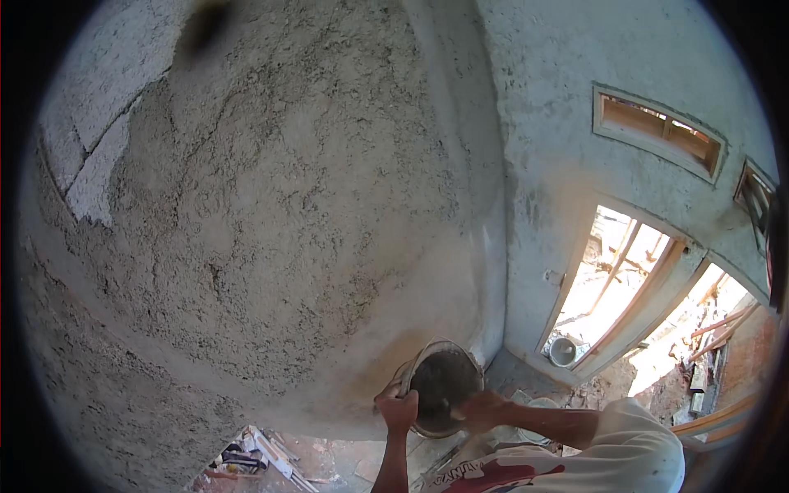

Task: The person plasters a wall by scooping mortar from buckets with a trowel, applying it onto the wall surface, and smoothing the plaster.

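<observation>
My left hand (pixel 397 407) grips the left side of a bucket (pixel 436 378) of dark grey material, tilted beside the rough cement-plastered wall (pixel 288 205). My right hand (pixel 477 411) is at the bucket's lower right, over its opening. The fingers of that hand are blurred, so what they hold, if anything, is unclear. A smoother, damp-looking band of plaster runs near the bucket, along the wall's corner.
At the right, a smoother wall (pixel 542 123) has a high narrow window (pixel 657 127) and tall bright openings (pixel 608 271). A pale bucket (pixel 563 352) stands by the nearer opening. Boards and debris (pixel 263 460) lie on the floor below.
</observation>
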